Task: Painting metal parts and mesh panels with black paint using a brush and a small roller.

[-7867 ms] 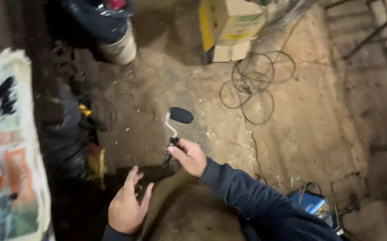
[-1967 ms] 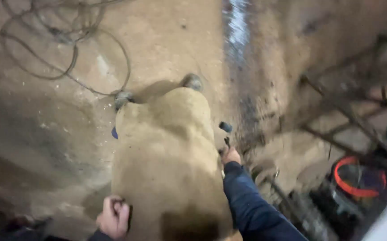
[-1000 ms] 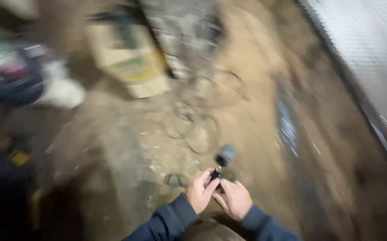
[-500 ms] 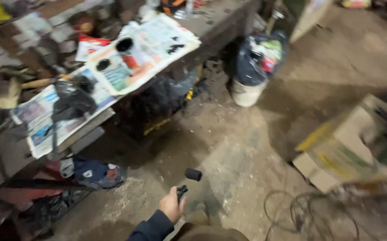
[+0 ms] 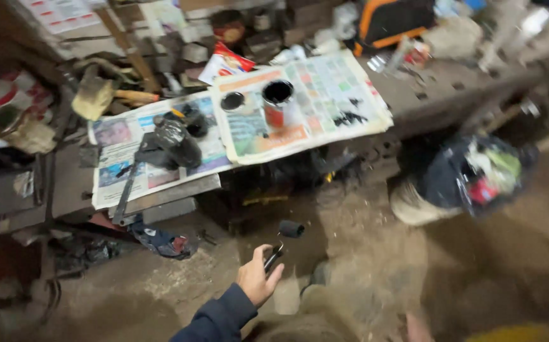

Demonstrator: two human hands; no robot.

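My left hand [image 5: 256, 283] is shut on the black handle of a small paint roller [image 5: 285, 237], whose dark head points up toward the workbench. The hand hovers low over the dirt floor, in front of the bench. On the bench above it, an open paint can [image 5: 279, 101] with black paint stands on spread newspaper [image 5: 325, 107], its lid [image 5: 232, 101] lying beside it. A pale sliver at the bottom edge may be my right hand [image 5: 417, 327]; its fingers do not show.
A second newspaper sheet [image 5: 122, 152] holds a crumpled black bag [image 5: 174, 142]. Tools and scrap clutter the bench's left end. A white bucket with a stuffed black rubbish bag [image 5: 470, 180] stands on the floor at right. An orange and black bag [image 5: 391, 19] sits at the back.
The view has swung from the floor and its wire coils up to the workbench. Both hands were on the roller a second ago; now only the left one holds it.
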